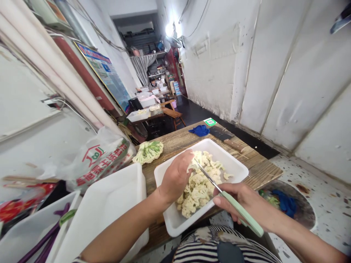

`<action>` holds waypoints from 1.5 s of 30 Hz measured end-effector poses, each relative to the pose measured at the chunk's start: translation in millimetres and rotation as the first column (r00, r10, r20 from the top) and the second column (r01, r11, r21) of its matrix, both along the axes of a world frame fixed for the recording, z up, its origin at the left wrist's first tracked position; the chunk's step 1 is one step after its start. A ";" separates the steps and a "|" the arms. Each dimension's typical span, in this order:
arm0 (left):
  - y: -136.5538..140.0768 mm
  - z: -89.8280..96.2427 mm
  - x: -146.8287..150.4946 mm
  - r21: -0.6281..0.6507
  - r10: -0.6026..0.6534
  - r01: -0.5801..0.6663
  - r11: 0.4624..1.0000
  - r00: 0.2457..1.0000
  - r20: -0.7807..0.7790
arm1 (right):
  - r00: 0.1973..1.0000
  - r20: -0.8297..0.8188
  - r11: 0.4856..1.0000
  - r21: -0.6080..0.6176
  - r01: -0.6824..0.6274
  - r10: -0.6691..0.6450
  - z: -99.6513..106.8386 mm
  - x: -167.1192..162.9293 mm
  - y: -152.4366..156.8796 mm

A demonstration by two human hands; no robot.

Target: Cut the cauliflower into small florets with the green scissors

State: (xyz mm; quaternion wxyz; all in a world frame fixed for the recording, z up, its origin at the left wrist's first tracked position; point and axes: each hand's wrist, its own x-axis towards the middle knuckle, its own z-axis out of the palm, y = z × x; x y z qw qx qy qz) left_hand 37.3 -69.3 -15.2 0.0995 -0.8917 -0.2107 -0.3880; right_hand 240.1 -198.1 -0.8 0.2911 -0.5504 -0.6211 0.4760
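Observation:
My left hand is closed around a piece of cauliflower above a white plastic tray. In my right hand is a pair of scissors with pale green handles. The blades point up and left, their tips against the held piece. Cut cauliflower florets lie heaped in the tray below both hands. On the wooden table, left of the tray, rests a larger chunk of cauliflower with its green stems upward.
Behind the tray lie a cleaver and a blue cloth. To the left stand a white bin, purple eggplants and a plastic bag. A waste bucket is at the right. Someone sits far back.

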 end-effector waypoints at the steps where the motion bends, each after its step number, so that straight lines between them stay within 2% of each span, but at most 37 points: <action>1: -0.2 -0.9 1.1 -0.019 0.007 -0.007 1.000 1.000 -0.002 | 1.000 -0.006 1.000 -0.008 0.011 -0.011 -2.6 0.4 0.4; 8: 6.4 -17.2 9.5 -0.084 0.042 -0.043 0.996 0.999 -0.007 | 0.997 0.036 0.996 -0.046 0.075 -0.074 -16.1 5.0 6.6; 11: 10.4 -19.3 14.6 -0.245 0.080 -0.079 0.966 0.997 -0.006 | 0.993 0.082 0.995 -0.051 0.090 -0.085 -16.6 8.5 10.0; 13: 13.8 -14.9 18.8 -0.431 0.162 -0.138 0.892 0.987 0.021 | 0.996 0.062 0.996 -0.057 0.065 -0.062 -16.0 13.5 9.4; 15: 18.3 -7.7 22.5 -0.643 0.243 -0.135 0.754 0.966 0.083 | 0.999 -0.028 0.996 -0.083 0.029 -0.032 -15.0 20.7 6.2; 16: 20.8 -3.9 23.8 -0.745 0.260 -0.078 0.662 0.957 0.131 | 0.995 -0.101 0.995 -0.103 0.017 -0.027 -14.6 24.6 4.2; 18: 25.4 2.6 25.0 -0.895 0.248 0.120 0.431 0.937 0.246 | 0.964 -0.257 0.991 -0.129 0.026 -0.059 -13.9 31.5 1.8; 20: 27.6 6.9 25.0 -0.941 0.224 0.302 0.155 0.917 0.331 | 0.929 -0.348 0.990 -0.101 0.097 -0.127 -13.0 35.9 3.7; 21: 27.6 8.4 25.0 -0.935 0.214 0.352 0.030 0.912 0.351 | 0.921 -0.351 0.986 -0.059 0.158 -0.168 -12.3 36.8 6.7; 22: 26.8 9.4 25.2 -0.924 0.203 0.378 -0.065 0.911 0.358 | 0.921 -0.325 0.974 0.003 0.227 -0.214 -11.2 37.1 11.0; 23: 25.3 10.3 25.8 -0.914 0.188 0.385 -0.126 0.914 0.359 | 0.925 -0.274 0.950 0.092 0.297 -0.263 -10.0 36.8 16.5; 24: 23.2 10.9 26.7 -0.911 0.170 0.384 -0.152 0.918 0.358 | 0.930 -0.191 0.912 0.209 0.353 -0.316 -8.5 36.1 22.7; 25: 20.9 11.3 27.9 -0.914 0.153 0.379 -0.149 0.921 0.357 | 0.925 -0.097 0.864 0.332 0.378 -0.368 -6.8 35.0 29.2; 27: 16.0 12.1 31.0 -0.926 0.125 0.364 -0.102 0.928 0.351 | 0.891 0.096 0.777 0.536 0.329 -0.443 -3.7 31.7 42.0; 29: 11.9 12.6 33.8 -0.935 0.095 0.348 -0.067 0.935 0.341 | 0.859 0.211 0.747 0.614 0.255 -0.467 -1.7 27.0 52.4; 32: 9.2 12.7 36.2 -0.947 0.080 0.321 -0.021 0.945 0.318 | 0.842 0.256 0.751 0.618 0.235 -0.474 -2.0 18.8 61.3; 35: 9.4 12.5 36.5 -0.956 0.127 0.287 0.058 0.948 0.293 | 0.816 0.258 0.727 0.635 0.261 -0.518 -5.1 13.2 65.0; 37: 9.1 13.1 36.9 -0.957 0.143 0.278 0.078 0.947 0.287 | 0.814 0.239 0.712 0.647 0.273 -0.530 -7.1 11.7 66.9; 40: 6.3 15.8 38.6 -0.952 0.103 0.293 0.086 0.948 0.301 | 0.852 0.206 0.715 0.654 0.247 -0.482 -8.7 10.5 69.6; 43: 2.8 18.1 40.1 -0.941 0.073 0.283 0.187 0.951 0.301 | 0.892 0.163 0.731 0.643 0.228 -0.422 -9.0 7.3 69.6; 45: 1.7 18.6 40.0 -0.932 0.070 0.292 0.214 0.947 0.313 | 0.898 0.121 0.731 0.631 0.259 -0.422 -9.7 4.1 68.3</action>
